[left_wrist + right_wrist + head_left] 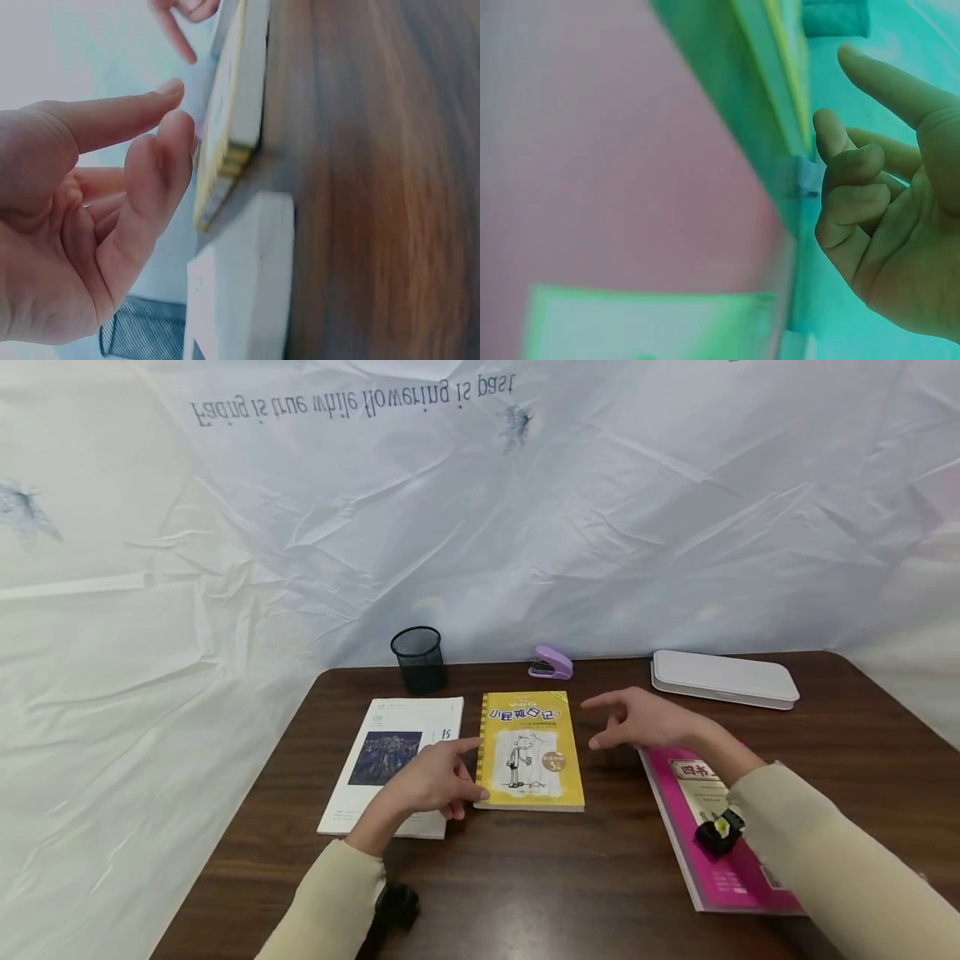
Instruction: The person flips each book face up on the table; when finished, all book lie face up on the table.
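A yellow comic book (532,752) lies face up in the middle of the table. My left hand (431,781) is over the right part of a white book (390,718), index finger and thumb reaching to the yellow book's left edge. In the left wrist view that hand (97,195) holds nothing, its thumb and index stretched forward. To the right of the yellow book hovers my right hand (645,718), near the top of a pink book (675,793). Its index finger points left and the other fingers bend loosely in the right wrist view, with nothing in them.
Toward the back stand a black mesh pen holder (418,660), a purple stapler (552,662) and a white case (723,679). A white printed cloth (450,527) hangs behind the dark wooden table (540,868). My right sleeve covers part of the pink book.
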Available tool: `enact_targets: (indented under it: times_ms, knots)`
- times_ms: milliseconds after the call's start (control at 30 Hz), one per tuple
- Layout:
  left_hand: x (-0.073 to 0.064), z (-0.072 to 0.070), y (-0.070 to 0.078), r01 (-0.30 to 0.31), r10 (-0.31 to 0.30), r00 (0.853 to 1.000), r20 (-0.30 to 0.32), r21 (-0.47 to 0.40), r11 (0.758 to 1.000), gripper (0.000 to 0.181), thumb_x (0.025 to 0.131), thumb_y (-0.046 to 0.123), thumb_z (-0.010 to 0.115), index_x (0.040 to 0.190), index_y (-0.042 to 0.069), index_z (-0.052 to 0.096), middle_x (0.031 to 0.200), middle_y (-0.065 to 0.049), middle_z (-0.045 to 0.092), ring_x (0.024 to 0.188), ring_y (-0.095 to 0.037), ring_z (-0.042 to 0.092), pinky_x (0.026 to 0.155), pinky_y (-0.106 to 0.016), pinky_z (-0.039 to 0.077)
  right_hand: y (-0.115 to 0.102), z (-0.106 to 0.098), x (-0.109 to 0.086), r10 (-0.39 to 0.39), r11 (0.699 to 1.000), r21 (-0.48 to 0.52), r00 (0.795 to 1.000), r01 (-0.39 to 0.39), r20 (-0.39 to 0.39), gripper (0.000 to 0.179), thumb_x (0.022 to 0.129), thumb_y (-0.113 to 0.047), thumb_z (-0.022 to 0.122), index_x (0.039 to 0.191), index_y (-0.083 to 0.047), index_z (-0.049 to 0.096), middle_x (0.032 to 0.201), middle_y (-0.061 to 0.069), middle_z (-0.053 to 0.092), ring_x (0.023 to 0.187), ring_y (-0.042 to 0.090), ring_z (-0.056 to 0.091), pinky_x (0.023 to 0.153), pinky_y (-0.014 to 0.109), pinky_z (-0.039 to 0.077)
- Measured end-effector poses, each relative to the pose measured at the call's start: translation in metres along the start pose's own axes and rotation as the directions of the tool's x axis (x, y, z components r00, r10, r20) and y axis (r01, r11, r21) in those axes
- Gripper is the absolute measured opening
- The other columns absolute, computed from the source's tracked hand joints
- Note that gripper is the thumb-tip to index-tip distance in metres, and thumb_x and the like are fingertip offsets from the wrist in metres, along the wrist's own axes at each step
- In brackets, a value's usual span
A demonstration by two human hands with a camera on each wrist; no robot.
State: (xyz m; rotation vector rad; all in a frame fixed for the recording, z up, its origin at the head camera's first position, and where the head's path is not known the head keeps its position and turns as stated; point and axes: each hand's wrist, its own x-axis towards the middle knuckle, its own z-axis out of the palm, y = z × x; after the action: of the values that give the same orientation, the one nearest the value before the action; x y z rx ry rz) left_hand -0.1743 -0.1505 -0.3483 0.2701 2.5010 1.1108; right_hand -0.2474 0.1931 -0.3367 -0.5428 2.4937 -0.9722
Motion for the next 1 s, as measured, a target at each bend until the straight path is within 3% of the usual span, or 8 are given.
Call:
enact_targets:
  times_ms: [233,400,733,1000]
  knots:
    - [-0.007,0.014,0.017,-0.078,0.077,0.996,0.033,0.024,0.997,0.076,0.091,0.020,0.085,0.158,0.012,0.050,0.083,-0.008,0.066,0.054,-0.018,0.067,0.051,-0.030,0.058,-0.009,-0.025,-0.020,-0.010,1.000,0.016,0.994,0.012,-0.110,0.067,0.095,-0.033,0.080,0.151,-0.006,0.055,0.084,0.013,0.064,0.055,0.013,0.046,0.050,0.030,0.045]
    - [-0.009,0.025,0.025,-0.109,0.107,0.991,0.081,0.017,0.994,0.073,0.092,0.023,0.085,0.157,0.016,0.052,0.084,-0.006,0.067,0.057,-0.018,0.068,0.053,-0.032,0.059,-0.001,-0.037,-0.035,0.016,1.000,-0.005,0.985,-0.017,-0.173,0.059,0.095,-0.034,0.080,0.145,-0.009,0.062,0.079,0.007,0.058,0.058,0.013,0.045,0.050,0.031,0.044]
    - [-0.008,0.051,0.046,-0.175,0.172,0.979,0.106,0.019,0.984,0.064,0.093,0.028,0.083,0.152,0.020,0.059,0.084,-0.003,0.067,0.060,-0.018,0.069,0.055,-0.031,0.058,0.046,-0.050,-0.073,0.073,0.997,-0.013,0.960,-0.079,-0.269,0.054,0.096,-0.030,0.079,0.141,-0.005,0.066,0.074,0.003,0.054,0.057,0.013,0.047,0.053,0.032,0.045]
    - [-0.002,0.081,0.057,-0.220,0.224,0.957,0.183,-0.043,0.975,0.060,0.095,0.028,0.081,0.150,0.017,0.060,0.079,-0.001,0.070,0.057,-0.016,0.068,0.051,-0.029,0.057,0.087,-0.049,-0.101,0.195,0.980,0.021,0.932,-0.198,-0.305,0.060,0.097,-0.035,0.077,0.144,-0.002,0.061,0.094,0.011,0.061,0.067,0.020,0.054,0.062,0.031,0.049]
